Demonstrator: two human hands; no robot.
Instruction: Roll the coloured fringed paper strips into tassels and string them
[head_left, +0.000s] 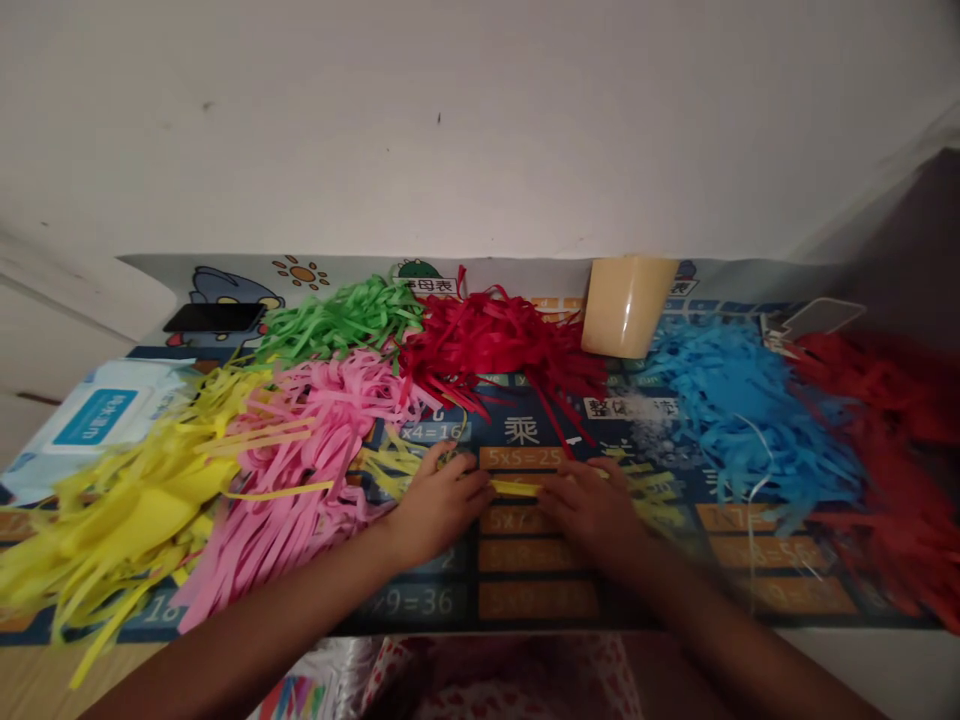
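Observation:
My left hand (442, 505) and my right hand (589, 505) are closed over a yellow fringed paper bundle, low over the mat. Its narrow middle (516, 488) runs straight between my fingers. Loose fringe (391, 468) sticks out left of my left hand, and more fringe (654, 492) shows past my right hand, slightly blurred. My fingers hide the gripped parts. Close to my left forearm lies a pink fringed bundle (300, 490). Beyond my hands is a dark red fringed bundle (502, 345).
A printed mat (540, 600) covers the table. Yellow (142, 500), green (345, 320), blue (750, 400) and red (892, 460) fringed bundles lie around. A tan cup (628, 308), a phone (214, 317) and a wipes pack (94, 418) are there, with a wall (480, 140) behind.

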